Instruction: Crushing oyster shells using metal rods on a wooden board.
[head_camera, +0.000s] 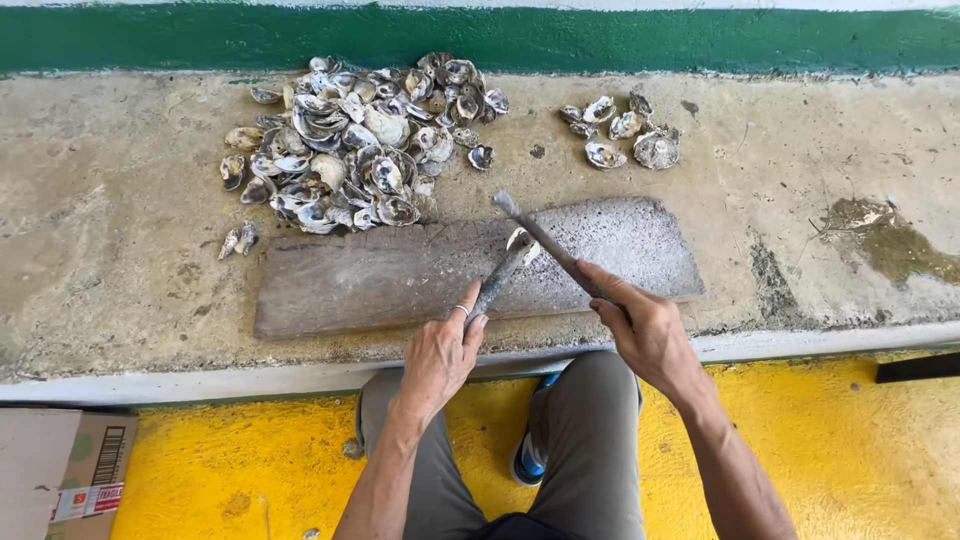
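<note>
— What is the left hand (438, 355) holding?
— A grey metal bar (503, 275), slanted up and to the right, its far tip pressed against a pale oyster shell (521, 243) lying on the worn grey board (470, 265).
— And the right hand (645, 330)?
— It is closed around a thin, dark blade-like tool (540, 238), angled up to the left, its flat tip raised just above the shell.

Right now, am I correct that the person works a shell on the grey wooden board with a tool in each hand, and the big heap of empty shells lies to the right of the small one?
Not quite: the head view shows the big heap of empty shells to the left of the small heap. The rest holds: left hand and right hand each hold a tool over the grey wooden board.
</note>
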